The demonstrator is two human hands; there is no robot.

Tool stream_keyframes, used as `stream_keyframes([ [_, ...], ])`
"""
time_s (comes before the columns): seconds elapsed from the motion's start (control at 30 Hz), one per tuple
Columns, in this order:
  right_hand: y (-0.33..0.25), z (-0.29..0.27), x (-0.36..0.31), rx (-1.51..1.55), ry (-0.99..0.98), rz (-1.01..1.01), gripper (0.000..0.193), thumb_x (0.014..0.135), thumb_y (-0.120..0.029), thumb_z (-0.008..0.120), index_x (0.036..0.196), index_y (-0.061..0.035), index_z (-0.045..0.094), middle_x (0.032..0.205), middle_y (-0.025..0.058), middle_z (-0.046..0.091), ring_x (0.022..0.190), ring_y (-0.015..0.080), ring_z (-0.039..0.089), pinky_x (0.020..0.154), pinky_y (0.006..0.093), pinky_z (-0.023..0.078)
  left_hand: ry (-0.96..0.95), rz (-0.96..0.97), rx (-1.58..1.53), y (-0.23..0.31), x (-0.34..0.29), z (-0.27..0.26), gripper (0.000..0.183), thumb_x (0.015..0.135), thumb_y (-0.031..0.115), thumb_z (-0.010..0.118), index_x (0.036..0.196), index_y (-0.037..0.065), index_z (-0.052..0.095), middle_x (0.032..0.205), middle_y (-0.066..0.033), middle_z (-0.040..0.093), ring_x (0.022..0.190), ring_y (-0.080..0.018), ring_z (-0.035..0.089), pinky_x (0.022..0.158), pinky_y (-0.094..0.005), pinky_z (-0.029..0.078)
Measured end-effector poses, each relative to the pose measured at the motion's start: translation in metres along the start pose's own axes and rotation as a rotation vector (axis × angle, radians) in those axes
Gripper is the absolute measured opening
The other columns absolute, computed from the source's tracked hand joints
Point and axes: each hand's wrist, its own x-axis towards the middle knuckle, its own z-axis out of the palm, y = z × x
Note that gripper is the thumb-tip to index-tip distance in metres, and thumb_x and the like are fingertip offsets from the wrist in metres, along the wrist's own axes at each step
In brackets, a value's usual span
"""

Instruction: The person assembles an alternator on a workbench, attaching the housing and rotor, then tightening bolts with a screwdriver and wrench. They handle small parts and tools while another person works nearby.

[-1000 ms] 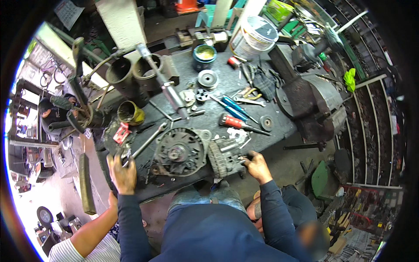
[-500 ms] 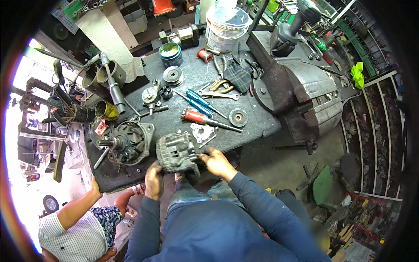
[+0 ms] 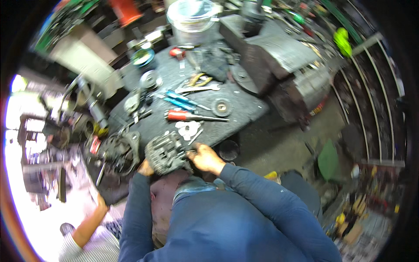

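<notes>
At the bench's near edge I hold a grey metal alternator with a ribbed, slotted housing. My left hand grips its left underside, its fingers mostly hidden behind the housing. On the other side my right hand is closed, fingertips pinched at the alternator's shaft end; blur hides the exact hold. Just beyond lie a pale flat bracket and a red-handled screwdriver. To the left sits another opened alternator half with its shaft pointing left.
Blue screwdrivers, a wrench and a pulley lie on the dark bench. A large vise stands at right, a white bucket at the back. Another person's arm reaches the bench's left corner.
The whole view has swung, and the bench things now appear farther left. My left hand has slid further behind the alternator; my right hand stays at its shaft end.
</notes>
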Motion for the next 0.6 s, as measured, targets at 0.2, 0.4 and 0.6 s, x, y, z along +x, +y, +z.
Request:
stream_keyframes([
  [0.2,0.010,0.026,0.003,-0.014,0.188,-0.024,0.039,0.092,-0.024,0.066,0.119,0.0040,0.066,0.109,0.0312,0.070,0.109,0.0464,0.066,0.096,0.0516,0.052,0.089,0.298,0.480,-0.018,0.011,-0.005,0.053,0.105,0.035,0.054,0.149,0.006,0.053,0.150,-0.0133,0.056,0.137,-0.0302,0.053,0.116,-0.0454,0.042],
  [0.4,0.013,0.047,0.011,0.039,0.393,0.008,0.023,0.074,-0.012,0.064,0.088,0.0027,0.075,0.095,0.0292,0.072,0.094,0.0441,0.072,0.086,0.0519,0.057,0.142,0.505,0.718,-0.049,0.032,-0.012,0.055,0.105,0.038,0.052,0.151,0.008,0.051,0.153,-0.0133,0.053,0.141,-0.0310,0.049,0.119,-0.0467,0.038],
  [0.6,0.012,0.045,0.017,0.031,0.414,-0.005,0.027,0.074,-0.011,0.067,0.095,0.0027,0.075,0.096,0.0280,0.073,0.096,0.0446,0.071,0.085,0.0520,0.056,0.114,0.583,0.675,-0.065,0.047,-0.020,0.057,0.102,0.040,0.058,0.152,0.013,0.049,0.156,-0.0139,0.049,0.146,-0.0367,0.041,0.121,-0.0527,0.032],
])
